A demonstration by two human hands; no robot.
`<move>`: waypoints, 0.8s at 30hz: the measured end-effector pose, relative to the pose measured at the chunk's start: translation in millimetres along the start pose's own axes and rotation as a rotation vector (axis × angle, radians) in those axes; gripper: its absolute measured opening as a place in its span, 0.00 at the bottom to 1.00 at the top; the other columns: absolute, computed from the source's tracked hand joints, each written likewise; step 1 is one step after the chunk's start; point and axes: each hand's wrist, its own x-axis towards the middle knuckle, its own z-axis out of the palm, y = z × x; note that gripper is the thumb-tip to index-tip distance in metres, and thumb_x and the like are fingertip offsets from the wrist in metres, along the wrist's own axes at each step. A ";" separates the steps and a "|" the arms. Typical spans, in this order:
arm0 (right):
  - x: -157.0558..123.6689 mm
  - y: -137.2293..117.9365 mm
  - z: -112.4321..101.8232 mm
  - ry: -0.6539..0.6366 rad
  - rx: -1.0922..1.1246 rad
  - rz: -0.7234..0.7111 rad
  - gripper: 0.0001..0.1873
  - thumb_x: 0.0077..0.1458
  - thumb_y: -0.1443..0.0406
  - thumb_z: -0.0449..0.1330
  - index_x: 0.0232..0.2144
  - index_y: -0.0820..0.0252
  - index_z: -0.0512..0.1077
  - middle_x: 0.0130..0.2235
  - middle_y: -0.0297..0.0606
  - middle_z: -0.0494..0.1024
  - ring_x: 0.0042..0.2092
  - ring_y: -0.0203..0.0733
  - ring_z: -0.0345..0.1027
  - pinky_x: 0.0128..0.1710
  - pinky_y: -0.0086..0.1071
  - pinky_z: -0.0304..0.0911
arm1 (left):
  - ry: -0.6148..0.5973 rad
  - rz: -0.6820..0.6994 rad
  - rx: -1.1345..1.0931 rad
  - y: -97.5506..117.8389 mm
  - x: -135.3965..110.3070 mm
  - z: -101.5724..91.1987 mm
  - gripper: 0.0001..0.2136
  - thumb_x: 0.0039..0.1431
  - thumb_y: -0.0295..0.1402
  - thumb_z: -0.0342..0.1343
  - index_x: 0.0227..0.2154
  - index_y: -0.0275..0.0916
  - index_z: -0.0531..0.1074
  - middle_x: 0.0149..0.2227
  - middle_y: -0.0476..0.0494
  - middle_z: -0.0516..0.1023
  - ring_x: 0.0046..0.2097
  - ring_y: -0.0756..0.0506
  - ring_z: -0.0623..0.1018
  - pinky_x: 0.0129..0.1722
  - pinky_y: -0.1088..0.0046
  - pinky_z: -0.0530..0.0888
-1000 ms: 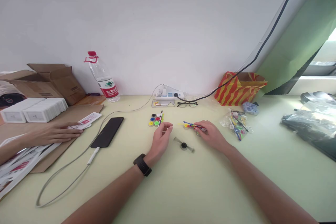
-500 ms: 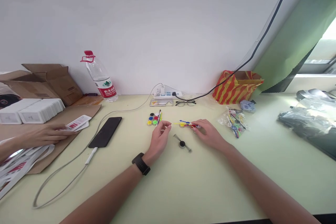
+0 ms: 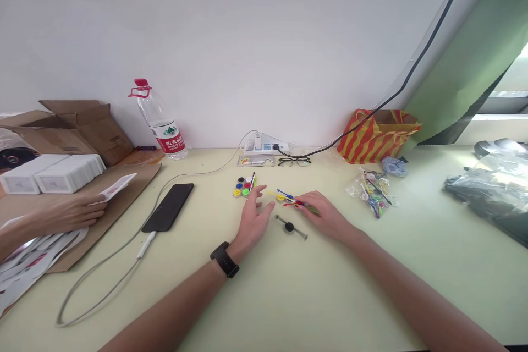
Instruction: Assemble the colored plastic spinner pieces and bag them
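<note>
My left hand (image 3: pixel 254 219), a black watch on its wrist, hovers over the table with fingers spread and nothing in it. Just beyond its fingertips lies a cluster of small coloured discs and sticks (image 3: pixel 245 186). My right hand (image 3: pixel 325 215) pinches a bundle of thin coloured sticks (image 3: pixel 290 199), red, blue, yellow and green, which points left toward my left hand. Between my hands, on the table, lies a grey stick with a black hub (image 3: pixel 290 227).
A clear bag of coloured parts (image 3: pixel 373 193) lies right of my right hand. A black phone (image 3: pixel 168 207) with a white cable, a water bottle (image 3: pixel 159 119), a power strip (image 3: pixel 265 148), glasses (image 3: pixel 294 162) and a striped bag (image 3: pixel 375 137) are around. Another person's hand (image 3: pixel 66 212) holds a card at left.
My left hand has opened from a pinch and spread its fingers. My right hand drew the stick bundle slightly nearer. The other person's hand lifted a card off the cardboard.
</note>
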 end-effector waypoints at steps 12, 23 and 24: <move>-2.6 -13.0 -3.4 -0.094 0.076 -0.037 0.15 0.70 0.61 0.55 0.54 0.49 0.76 0.49 0.40 0.82 0.54 0.48 0.71 0.57 0.46 0.67 | -0.162 0.155 0.248 2.5 -5.5 2.4 0.26 0.65 0.41 0.60 0.65 0.47 0.67 0.73 0.39 0.59 0.73 0.35 0.56 0.71 0.50 0.54; -4.4 -35.4 -4.7 -0.071 0.247 -0.045 0.10 0.67 0.59 0.59 0.43 0.49 0.80 0.46 0.38 0.83 0.53 0.48 0.72 0.56 0.44 0.69 | -0.338 0.272 0.232 8.5 -12.0 -0.5 0.19 0.65 0.45 0.60 0.56 0.47 0.76 0.60 0.42 0.76 0.64 0.37 0.72 0.65 0.56 0.67; -3.6 -31.9 -5.0 -0.010 0.225 -0.027 0.09 0.67 0.59 0.59 0.43 0.49 0.79 0.45 0.39 0.83 0.52 0.49 0.73 0.55 0.45 0.69 | -0.366 0.297 0.225 12.9 -13.2 -1.2 0.18 0.65 0.46 0.60 0.55 0.47 0.76 0.58 0.42 0.77 0.62 0.37 0.74 0.63 0.57 0.69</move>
